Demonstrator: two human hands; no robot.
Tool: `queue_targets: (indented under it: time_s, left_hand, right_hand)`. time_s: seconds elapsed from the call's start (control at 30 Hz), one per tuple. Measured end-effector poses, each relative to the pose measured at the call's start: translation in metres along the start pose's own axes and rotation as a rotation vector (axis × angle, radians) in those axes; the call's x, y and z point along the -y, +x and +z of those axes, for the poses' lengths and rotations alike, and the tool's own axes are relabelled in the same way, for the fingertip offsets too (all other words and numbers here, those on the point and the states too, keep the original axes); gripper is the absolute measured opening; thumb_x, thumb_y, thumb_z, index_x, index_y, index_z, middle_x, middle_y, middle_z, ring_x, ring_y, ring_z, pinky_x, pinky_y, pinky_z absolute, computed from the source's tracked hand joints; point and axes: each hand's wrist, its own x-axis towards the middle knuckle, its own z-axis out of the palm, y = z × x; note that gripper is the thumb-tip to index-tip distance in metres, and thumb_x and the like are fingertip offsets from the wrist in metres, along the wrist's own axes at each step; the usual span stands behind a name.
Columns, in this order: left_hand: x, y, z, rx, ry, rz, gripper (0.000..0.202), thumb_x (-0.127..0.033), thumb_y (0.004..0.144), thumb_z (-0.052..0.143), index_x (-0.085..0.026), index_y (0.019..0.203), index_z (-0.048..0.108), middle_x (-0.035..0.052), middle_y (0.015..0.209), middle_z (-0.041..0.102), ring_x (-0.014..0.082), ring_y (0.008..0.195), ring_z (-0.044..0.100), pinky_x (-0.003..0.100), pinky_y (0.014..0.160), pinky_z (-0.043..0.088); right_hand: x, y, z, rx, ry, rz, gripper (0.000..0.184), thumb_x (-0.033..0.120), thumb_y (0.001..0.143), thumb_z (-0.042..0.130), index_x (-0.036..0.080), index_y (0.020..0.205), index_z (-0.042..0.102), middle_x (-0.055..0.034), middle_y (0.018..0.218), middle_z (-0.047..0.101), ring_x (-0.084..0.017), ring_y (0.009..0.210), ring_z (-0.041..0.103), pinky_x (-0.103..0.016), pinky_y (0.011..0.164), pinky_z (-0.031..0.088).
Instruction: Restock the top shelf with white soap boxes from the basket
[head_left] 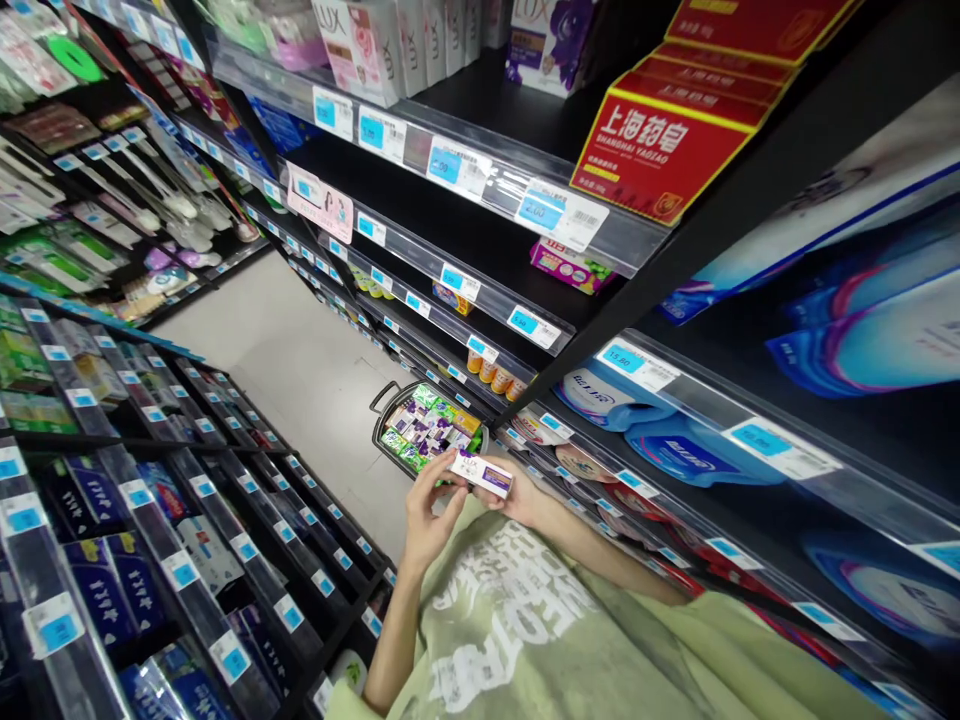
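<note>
LUX box [484, 475]: located just below view centre, at 6 o'clock; white with purple lower panel, held in the hands in front of the shirt [517, 610], outside the basket.
Left hand [435, 505]: at the 8 o'clock side of the LUX box; fingers touching its left end. Whether this grip is pressed together or apart cannot be told.
Right hand [523, 492]: at the 4 o'clock side of the LUX box; grip clamped on its right end, fingers curled beneath, thumb hidden.
Basket [397, 461]: dark, at 10 o'clock from the LUX box; looped handle [379, 396] at its own 10 o'clock.
Basket load: purple-and-white boxes and green boxes, packed side by side.
Floor [262, 320]: pale aisle strip, at 9 to 10 o'clock from view centre.
Upper shelf: upright LUX cartons [360, 50] at 11 o'clock; purple carton [551, 45] between 12 and 1; red SHANGHAI YAOZAO boxes [637, 150] between 1 and 2.
Right bay: blue packs [690, 450] at 4 o'clock.
Left bay: dark blue packs [97, 500] near 8 o'clock.
</note>
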Motion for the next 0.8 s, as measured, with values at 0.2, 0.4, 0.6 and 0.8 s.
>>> queue_targets:
  time_s: [0.2, 0.4, 0.6, 0.8]
  left_hand:
    - [0.014, 0.001, 0.001, -0.094, -0.071, -0.076, 0.049, -0.034, 0.090, 0.075, -0.028, 0.137, 0.060, 0.0115, 0.148, 0.054, 0.0249, 0.121, 0.061, 0.040, 0.098, 0.059]
    - [0.026, 0.004, -0.005, -0.077, 0.037, -0.111, 0.072, -0.043, 0.081, 0.082, -0.029, 0.143, 0.050, 0.0129, 0.149, 0.052, 0.0289, 0.127, 0.058, 0.046, 0.105, 0.054]
    - [0.030, 0.008, 0.003, -0.069, 0.290, -0.041, 0.103, -0.041, 0.068, 0.091, -0.024, 0.153, 0.037, 0.0181, 0.153, 0.044, 0.0379, 0.143, 0.044, 0.057, 0.117, 0.041]
    - [0.028, 0.015, 0.018, -0.053, 0.167, -0.077, 0.113, -0.036, 0.069, 0.087, -0.024, 0.160, 0.020, 0.0192, 0.157, 0.038, 0.0382, 0.147, 0.040, 0.058, 0.121, 0.035]
  right_hand:
    - [-0.001, 0.006, 0.010, -0.173, 0.007, -0.267, 0.037, 0.040, 0.073, 0.084, 0.019, 0.100, 0.070, 0.0021, 0.078, 0.069, -0.010, 0.060, 0.059, -0.019, 0.050, 0.042]
    - [-0.001, -0.003, 0.018, -0.262, -0.300, -0.516, 0.054, 0.042, 0.070, 0.087, 0.024, 0.115, 0.063, -0.0018, 0.106, 0.071, -0.019, 0.094, 0.067, -0.026, 0.074, 0.053]
    - [0.003, -0.014, 0.024, -0.307, -0.662, -0.915, 0.055, 0.028, 0.071, 0.083, 0.023, 0.119, 0.058, -0.0069, 0.123, 0.067, -0.023, 0.109, 0.064, -0.036, 0.096, 0.050]
    - [0.007, -0.020, 0.026, -0.151, -1.076, -1.306, 0.036, 0.015, 0.078, 0.070, 0.026, 0.111, 0.062, -0.0084, 0.121, 0.071, -0.026, 0.110, 0.064, -0.044, 0.097, 0.049]
